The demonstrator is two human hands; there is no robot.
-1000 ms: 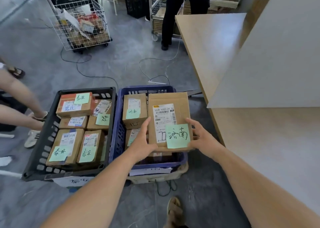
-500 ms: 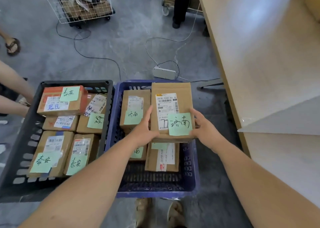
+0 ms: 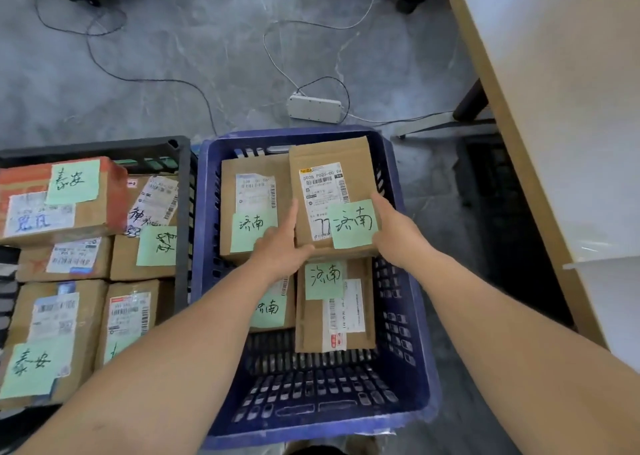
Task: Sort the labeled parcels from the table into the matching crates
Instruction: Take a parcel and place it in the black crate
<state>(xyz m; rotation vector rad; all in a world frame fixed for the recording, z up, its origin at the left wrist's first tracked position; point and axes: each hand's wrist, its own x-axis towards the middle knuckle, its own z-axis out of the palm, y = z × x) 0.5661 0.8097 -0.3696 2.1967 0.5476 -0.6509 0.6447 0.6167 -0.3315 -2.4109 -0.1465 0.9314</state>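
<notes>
Standing at frame right, the pale desk edges the floor. Beside it, the blue crate sits touching a black crate. The cardboard parcel is held flat in the blue crate's far right corner, label up, likely to keep it readable; I can't tell if it's resting yet. Left hand grips its left edge, thumb along the side; right hand curls round the right edge. Its green sticky note reads 济南, same as the other parcels here; the black crate's notes read 泰安. Shipping label: 502B P021-00 94.
</notes>
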